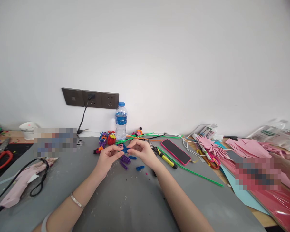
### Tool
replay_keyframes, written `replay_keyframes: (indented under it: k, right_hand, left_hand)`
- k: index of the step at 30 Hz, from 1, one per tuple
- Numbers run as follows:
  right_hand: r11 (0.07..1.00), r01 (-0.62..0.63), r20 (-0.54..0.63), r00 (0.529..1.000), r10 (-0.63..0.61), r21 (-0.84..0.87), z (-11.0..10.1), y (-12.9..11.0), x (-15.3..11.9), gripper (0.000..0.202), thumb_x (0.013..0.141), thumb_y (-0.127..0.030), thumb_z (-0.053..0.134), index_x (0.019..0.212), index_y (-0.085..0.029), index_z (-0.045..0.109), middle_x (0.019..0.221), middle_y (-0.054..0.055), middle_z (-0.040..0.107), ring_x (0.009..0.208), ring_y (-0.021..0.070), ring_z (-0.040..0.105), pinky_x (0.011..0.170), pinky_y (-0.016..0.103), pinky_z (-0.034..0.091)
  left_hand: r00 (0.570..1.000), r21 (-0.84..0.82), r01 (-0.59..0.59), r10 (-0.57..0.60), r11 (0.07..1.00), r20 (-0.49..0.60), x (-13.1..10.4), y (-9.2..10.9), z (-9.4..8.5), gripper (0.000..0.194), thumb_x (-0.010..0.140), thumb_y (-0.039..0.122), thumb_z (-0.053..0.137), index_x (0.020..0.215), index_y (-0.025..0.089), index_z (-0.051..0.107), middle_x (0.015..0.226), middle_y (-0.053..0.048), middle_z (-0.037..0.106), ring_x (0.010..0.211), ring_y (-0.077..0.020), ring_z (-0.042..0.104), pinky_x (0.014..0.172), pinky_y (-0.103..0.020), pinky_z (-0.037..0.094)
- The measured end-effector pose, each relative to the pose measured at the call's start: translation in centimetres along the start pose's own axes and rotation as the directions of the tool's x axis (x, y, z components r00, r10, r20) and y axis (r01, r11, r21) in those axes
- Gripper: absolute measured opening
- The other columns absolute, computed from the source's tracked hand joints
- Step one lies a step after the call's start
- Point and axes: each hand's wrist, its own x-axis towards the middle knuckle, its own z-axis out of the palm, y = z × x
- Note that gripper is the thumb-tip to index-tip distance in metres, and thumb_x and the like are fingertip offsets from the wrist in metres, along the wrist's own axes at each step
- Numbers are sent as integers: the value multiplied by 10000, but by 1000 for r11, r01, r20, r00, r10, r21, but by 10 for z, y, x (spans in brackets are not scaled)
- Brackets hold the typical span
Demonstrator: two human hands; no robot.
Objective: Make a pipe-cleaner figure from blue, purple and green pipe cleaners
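Both my hands meet above the grey mat, in front of the water bottle. Between thumb and fingers, my left hand pinches one side of a small blue fuzzy piece. The other side of that piece is pinched by my right hand. Just below my hands lie purple fuzzy pieces and a short blue piece. Small colourful fuzzy figures stand behind my left hand. Yellow-and-black pliers lie right of my right hand.
A pink phone and a long green stem lie to the right. At the left are a pink glue gun with its cord and orange scissors. Pink paper and another person's hand are far right.
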Motion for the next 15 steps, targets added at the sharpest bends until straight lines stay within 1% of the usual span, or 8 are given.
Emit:
replay_keyframes:
  k: [3, 8, 12, 15]
  right_hand:
    - [1000, 4, -2, 1000, -4, 9, 0, 1, 0, 248, 692, -357, 810, 764, -183, 650, 793, 8, 673, 664, 136, 652, 700, 297, 579]
    - [999, -32, -17, 999, 32, -20, 1, 4, 2, 249, 715, -369, 790, 829, -193, 657, 771, 7, 675, 659, 145, 661, 697, 302, 569]
    - [998, -36, -11, 999, 36, -52, 1, 6, 2, 256, 733, -387, 770, 858, -196, 656, 779, 8, 666, 667, 148, 661, 691, 298, 559]
    - [997, -35, -9, 999, 34, -64, 1, 6, 2, 257, 738, -389, 765, 863, -197, 651, 782, 9, 662, 674, 152, 664, 692, 299, 557]
  left_hand:
    - [1000, 10, -8, 8, 1000, 10, 0, -2, -1, 291, 534, 394, 866, 675, 183, 723, 673, -3, 621, 572, -114, 485, 539, -231, 375]
    - [999, 41, -22, 20, 999, 40, -2, -5, -2, 277, 643, 403, 811, 765, 181, 699, 618, 37, 504, 567, -103, 425, 541, -216, 352]
    - [999, 57, -32, 30, 998, 43, -2, -4, -1, 292, 650, 416, 803, 775, 177, 691, 614, 36, 498, 571, -107, 423, 545, -218, 356]
    - [998, 59, -50, 47, 997, 40, -1, -4, -1, 293, 642, 415, 806, 771, 174, 702, 648, 18, 540, 591, -112, 445, 558, -225, 375]
